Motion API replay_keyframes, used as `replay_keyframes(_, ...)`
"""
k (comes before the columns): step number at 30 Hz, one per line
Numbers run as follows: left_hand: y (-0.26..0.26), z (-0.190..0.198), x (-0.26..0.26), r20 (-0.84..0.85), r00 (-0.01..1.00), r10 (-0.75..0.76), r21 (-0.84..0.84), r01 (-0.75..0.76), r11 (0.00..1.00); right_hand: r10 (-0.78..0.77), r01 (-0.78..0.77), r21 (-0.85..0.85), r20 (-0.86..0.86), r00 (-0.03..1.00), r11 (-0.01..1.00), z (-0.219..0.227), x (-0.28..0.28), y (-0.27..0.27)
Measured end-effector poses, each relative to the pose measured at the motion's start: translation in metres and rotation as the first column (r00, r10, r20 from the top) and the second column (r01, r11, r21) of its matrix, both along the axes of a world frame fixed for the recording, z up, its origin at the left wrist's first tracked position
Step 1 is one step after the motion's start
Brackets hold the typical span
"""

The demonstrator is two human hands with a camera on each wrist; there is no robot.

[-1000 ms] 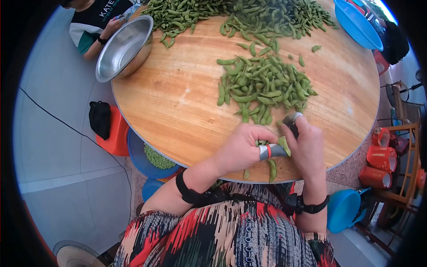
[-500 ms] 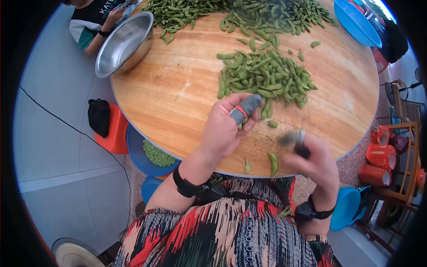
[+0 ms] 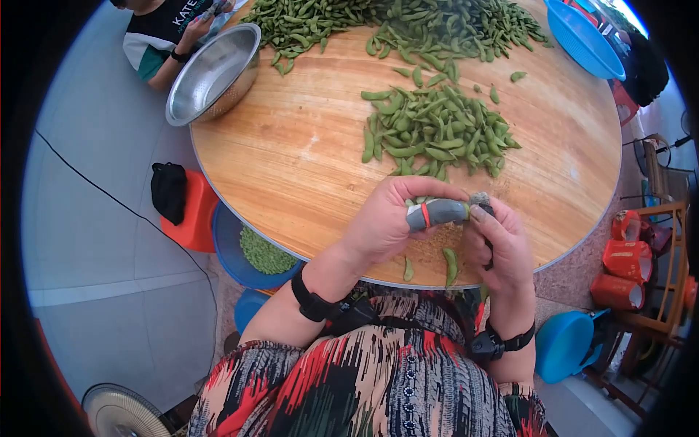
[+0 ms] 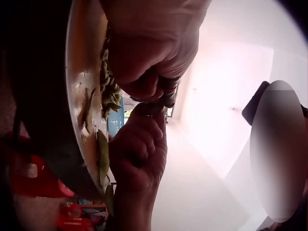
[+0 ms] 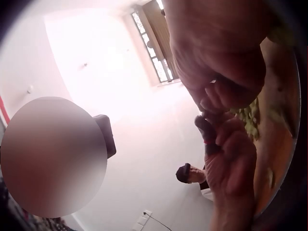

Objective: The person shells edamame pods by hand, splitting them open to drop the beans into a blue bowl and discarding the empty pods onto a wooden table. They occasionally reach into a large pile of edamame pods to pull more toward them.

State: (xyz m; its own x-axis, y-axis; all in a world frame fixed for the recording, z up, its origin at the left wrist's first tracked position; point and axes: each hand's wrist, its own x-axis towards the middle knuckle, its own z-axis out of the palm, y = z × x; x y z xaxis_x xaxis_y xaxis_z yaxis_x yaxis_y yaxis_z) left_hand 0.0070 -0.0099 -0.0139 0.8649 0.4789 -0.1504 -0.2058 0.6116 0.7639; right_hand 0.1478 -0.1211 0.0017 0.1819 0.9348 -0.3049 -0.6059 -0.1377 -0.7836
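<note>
Above the table's near edge, my left hand (image 3: 378, 222) and right hand (image 3: 506, 244) meet at the fingertips. A grey cover with a red band wraps the left thumb, and dark covers show on right-hand fingers. Between the fingertips both hands pinch a green edamame pod (image 3: 467, 212), mostly hidden by the thumbs. More green shows inside the curled left fingers. Beyond the hands spreads a pile of edamame pods (image 3: 437, 131). Two loose pods lie close to the table edge, one of them a larger pod (image 3: 451, 266).
The round wooden table (image 3: 291, 182) carries a bigger heap of pods (image 3: 451, 29) at the back. A metal colander (image 3: 215, 76) stands at the left edge, a blue basket (image 3: 582, 40) far right. Below left, a blue basin (image 3: 231, 244) holds shelled beans. Another person sits back left.
Half a second ago the hands were apart, the right one blurred low over the table. Now the left has come down and right, and both meet on a pod.
</note>
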Motion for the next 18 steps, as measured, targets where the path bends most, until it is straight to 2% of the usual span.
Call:
replay_keyframes(1,0.0,-0.002,-0.001,0.017,1.0,-0.008,-0.005,0.008,1.0,0.033,-0.032,0.014,-0.092,0.995,0.999,-0.001,-0.002,-0.001)
replay_keyframes(2,0.0,-0.002,-0.001,0.014,1.0,-0.007,-0.003,0.007,1.0,0.035,-0.033,0.015,-0.096,0.995,0.999,0.001,-0.004,-0.001)
replay_keyframes(4,0.0,-0.002,-0.002,0.024,1.0,0.015,-0.086,-0.012,0.996,0.065,-0.056,-0.056,0.169,0.984,0.997,0.005,-0.008,-0.002)
replay_keyframes(5,0.0,-0.004,-0.002,0.023,1.0,0.015,-0.086,-0.013,0.996,0.066,-0.057,-0.055,0.167,0.984,0.997,0.004,-0.009,-0.004)
replay_keyframes(7,0.001,-0.007,-0.001,0.003,0.994,0.11,0.003,-0.11,0.994,0.11,-0.105,-0.036,0.278,0.954,0.994,0.003,-0.009,-0.008)
replay_keyframes(11,0.0,0.002,-0.001,-0.082,0.989,0.123,0.076,-0.117,0.99,0.057,-0.048,-0.037,0.276,0.959,0.998,0.007,-0.013,-0.01)
replay_keyframes(14,-0.001,0.001,0.0,-0.093,0.988,0.124,0.169,-0.107,0.98,0.144,-0.131,-0.064,0.286,0.947,0.989,0.002,-0.007,-0.012)
replay_keyframes(16,-0.001,-0.007,0.002,-0.151,0.967,0.203,0.365,-0.137,0.921,0.176,-0.146,-0.109,0.358,0.917,0.983,0.001,-0.005,-0.011)
replay_keyframes(17,-0.002,-0.005,0.002,-0.136,0.969,0.206,0.378,-0.142,0.915,0.171,-0.146,-0.095,0.372,0.913,0.985,0.004,-0.006,-0.009)
replay_keyframes(18,-0.003,0.003,0.002,-0.202,0.958,0.202,0.414,-0.103,0.905,0.153,-0.112,-0.127,0.383,0.911,0.986,0.009,-0.01,-0.008)
